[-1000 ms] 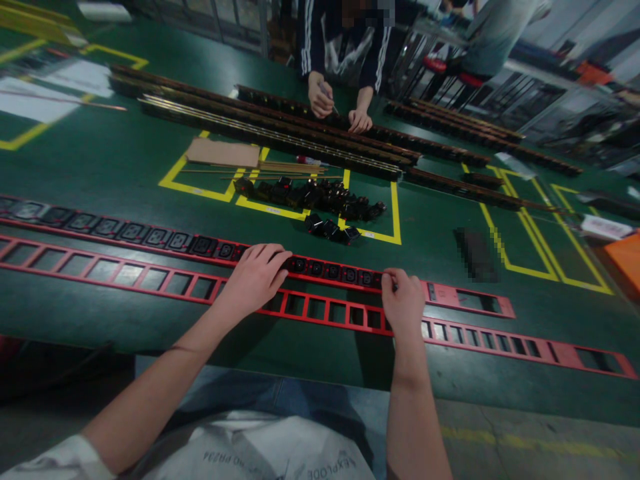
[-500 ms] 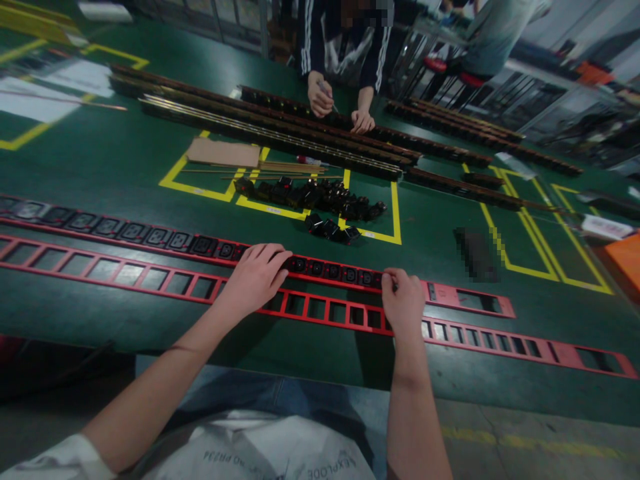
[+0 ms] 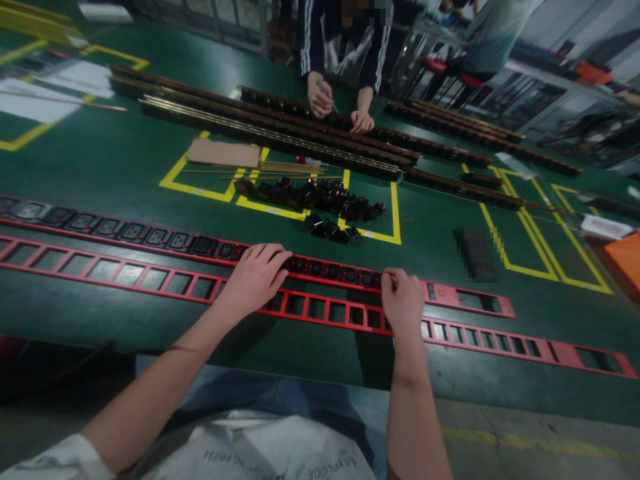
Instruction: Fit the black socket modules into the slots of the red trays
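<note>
A long red strip filled with a row of black power sockets lies across the green table. My left hand is laid over its middle, fingers across the far edge and thumb at the near side, gripping it. Farther right, my right hand has its thumb and forefinger pinched at the socket at the row's right end, which the fingers mostly cover. Nearer to me lies a second red strip with bare rectangular openings, running under both forearms.
Loose black sockets are heaped beyond the strips, near a piece of cardboard and thin rods. Long dark rails lie farther back, where a co-worker's hands work with a pen-like tool. An orange box stands far right.
</note>
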`<state>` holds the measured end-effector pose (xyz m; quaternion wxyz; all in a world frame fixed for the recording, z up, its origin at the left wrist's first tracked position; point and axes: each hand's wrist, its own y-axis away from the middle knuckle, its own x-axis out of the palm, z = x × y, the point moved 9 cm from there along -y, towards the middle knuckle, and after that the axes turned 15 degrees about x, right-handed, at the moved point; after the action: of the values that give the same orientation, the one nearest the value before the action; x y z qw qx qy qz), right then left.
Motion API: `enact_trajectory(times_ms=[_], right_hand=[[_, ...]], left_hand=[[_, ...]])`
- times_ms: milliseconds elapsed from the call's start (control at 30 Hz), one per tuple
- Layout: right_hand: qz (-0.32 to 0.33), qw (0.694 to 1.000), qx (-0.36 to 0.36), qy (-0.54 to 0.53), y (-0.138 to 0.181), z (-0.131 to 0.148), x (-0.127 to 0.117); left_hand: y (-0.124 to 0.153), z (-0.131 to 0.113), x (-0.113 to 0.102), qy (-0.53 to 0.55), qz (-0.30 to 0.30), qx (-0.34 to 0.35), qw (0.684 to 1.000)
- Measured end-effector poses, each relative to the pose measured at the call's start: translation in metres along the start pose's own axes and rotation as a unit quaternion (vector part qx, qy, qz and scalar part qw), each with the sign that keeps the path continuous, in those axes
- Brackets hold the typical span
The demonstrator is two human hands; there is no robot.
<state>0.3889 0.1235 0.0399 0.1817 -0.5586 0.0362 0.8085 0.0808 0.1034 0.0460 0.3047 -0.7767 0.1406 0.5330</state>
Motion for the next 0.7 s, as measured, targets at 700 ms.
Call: enact_trajectory(times_ms=[700], right_hand=[[-0.02,0.996,-0.021,0.084,0.013,0.018,-0.005]], left_hand=[[0.0,0.001,-0.003,-0.006,0.002,-0.02,1.0]])
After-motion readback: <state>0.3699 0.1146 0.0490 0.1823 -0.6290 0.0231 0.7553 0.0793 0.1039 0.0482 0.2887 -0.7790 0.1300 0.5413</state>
